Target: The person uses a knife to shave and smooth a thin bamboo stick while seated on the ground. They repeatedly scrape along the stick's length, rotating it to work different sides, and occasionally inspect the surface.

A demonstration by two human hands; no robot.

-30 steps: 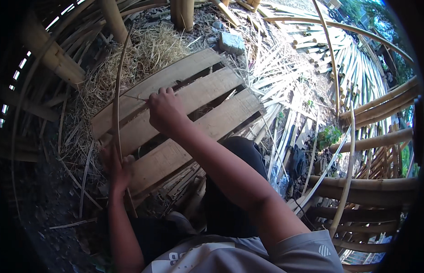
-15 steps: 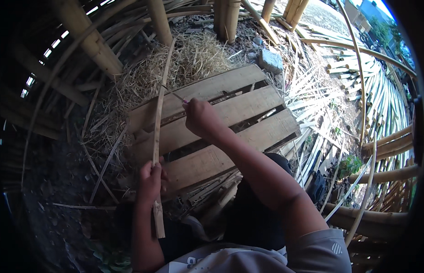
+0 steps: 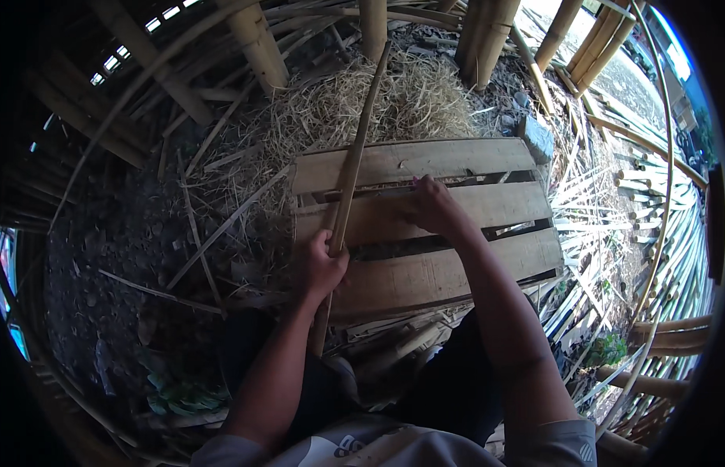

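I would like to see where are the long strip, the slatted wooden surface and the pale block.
Long strip (image 3: 350, 183): head view, on its length above the left hand (image 3: 322, 266).
Slatted wooden surface (image 3: 409, 279): head view, on its nearest plank.
Pale block (image 3: 536, 140): head view, middle.

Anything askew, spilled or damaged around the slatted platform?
Nothing looks clearly damaged. Loose pale shavings lie heaped beyond the slatted platform, and thin strips lie at odd angles on the ground to its left, looking untidy.
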